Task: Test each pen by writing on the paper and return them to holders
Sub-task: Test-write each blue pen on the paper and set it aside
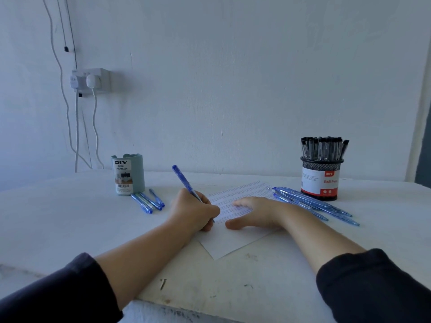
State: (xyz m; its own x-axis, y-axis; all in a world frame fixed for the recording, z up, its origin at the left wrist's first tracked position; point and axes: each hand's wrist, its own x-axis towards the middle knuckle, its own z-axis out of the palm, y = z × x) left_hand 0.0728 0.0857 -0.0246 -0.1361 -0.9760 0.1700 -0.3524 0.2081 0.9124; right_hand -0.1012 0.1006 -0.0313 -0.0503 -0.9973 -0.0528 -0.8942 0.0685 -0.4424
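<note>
My left hand grips a blue pen, its tip down on the white paper near rows of small blue writing. My right hand lies flat on the paper with fingers spread, holding the sheet down. Three blue pens lie on the table beside a teal desk organizer at the left. Several blue pens lie in a row to the right of the paper. Behind them stands a black mesh holder packed with black-capped pens.
The white table runs to a white wall; its near edge is worn and stained. A wall socket with plugs and hanging cables sits at the upper left.
</note>
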